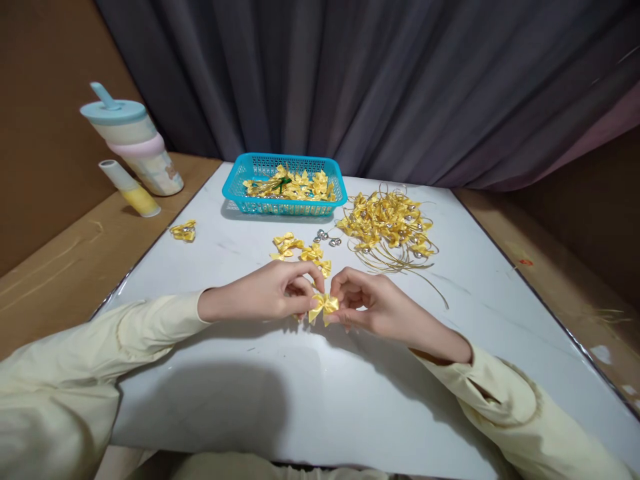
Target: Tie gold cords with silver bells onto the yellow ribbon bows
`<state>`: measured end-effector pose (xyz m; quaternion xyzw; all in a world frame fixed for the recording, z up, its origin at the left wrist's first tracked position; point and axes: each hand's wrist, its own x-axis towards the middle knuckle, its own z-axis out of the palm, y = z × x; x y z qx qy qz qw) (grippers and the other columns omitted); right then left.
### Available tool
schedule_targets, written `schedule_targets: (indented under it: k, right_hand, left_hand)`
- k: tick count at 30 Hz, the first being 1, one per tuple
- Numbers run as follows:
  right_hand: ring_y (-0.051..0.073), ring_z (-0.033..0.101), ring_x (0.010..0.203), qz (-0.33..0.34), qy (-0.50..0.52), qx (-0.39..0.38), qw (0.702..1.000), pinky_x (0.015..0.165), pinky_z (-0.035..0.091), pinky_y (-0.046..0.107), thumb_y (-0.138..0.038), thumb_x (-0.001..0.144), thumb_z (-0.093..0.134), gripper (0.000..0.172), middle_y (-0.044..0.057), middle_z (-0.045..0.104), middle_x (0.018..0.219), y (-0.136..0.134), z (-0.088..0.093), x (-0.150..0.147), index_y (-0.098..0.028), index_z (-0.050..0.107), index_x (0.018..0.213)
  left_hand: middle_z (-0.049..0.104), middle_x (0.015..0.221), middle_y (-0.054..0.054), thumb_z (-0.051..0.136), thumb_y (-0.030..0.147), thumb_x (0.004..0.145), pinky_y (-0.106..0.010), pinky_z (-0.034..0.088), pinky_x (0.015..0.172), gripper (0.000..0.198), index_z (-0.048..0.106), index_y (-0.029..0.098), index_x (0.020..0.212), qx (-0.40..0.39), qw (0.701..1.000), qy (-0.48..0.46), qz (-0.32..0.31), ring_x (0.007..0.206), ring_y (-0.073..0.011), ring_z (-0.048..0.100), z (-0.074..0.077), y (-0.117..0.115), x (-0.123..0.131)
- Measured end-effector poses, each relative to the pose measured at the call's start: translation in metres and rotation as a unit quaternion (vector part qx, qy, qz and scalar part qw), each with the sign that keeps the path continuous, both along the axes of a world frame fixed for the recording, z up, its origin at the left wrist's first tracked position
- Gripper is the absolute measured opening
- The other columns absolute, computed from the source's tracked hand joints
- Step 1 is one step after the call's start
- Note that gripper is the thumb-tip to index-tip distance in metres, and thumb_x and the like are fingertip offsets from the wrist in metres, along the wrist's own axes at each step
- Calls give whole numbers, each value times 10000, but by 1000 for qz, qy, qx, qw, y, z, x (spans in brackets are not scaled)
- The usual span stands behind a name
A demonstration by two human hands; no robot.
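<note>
One Bow in Hand, Cords and Bells Lying Apart

Both hands meet over the middle of the white marbled tabletop [320,400], at a small shiny yellow ribbon bow [325,305]. The left hand [275,291] pinches the bow's left side between thumb and fingers; the right hand [377,301] has its grip closed on the right side, thumb below and fingertips above. The bow is held raised, its loops and tails facing the wearer. Whether anything is fastened behind it cannot be told.

Just beyond the hands lie loose yellow ribbon bows [286,245], with a few small silver bells [333,241] to their right. Judging by how things lie, these are pieces not yet joined up. Farther right, a large tangled heap of yellow bows, bells and gold cords [387,220] looks to be work further along, though how each piece is fastened is too small to make out. At the far side, a turquoise plastic mesh basket [233,190] holds many more bows and gold strands; whether those are finished is unclear. A small yellow-and-silver cluster [184,231] lies apart at the left.
</note>
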<state>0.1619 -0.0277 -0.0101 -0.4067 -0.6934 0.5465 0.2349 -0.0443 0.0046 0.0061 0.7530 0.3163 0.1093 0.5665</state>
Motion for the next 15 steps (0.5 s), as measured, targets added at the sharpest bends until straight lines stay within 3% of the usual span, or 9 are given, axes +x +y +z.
schedule_targets:
  k: [12,15]
  right_hand:
    - [72,519,461,-18,24,-61,998,448,396,187,-322,722,713,305,-53,555,621,-1,-5,-1,-185,448,784]
    - [63,489,439,-4,-8,-46,999,434,374,176,-299,738,691,263,-63,522,560,-2,-3,-1,-175,459,730]
  left_hand:
    - [647,670,-13,503,220,829,-223,435,574,157,496,144,967,48,999,10,-20,593,-125,575,-4,-2,0]
    - [649,670,-11,501,219,833,-222,431,582,155,499,146,970,59,998,11,-23,603,-125,571,-3,-3,-1]
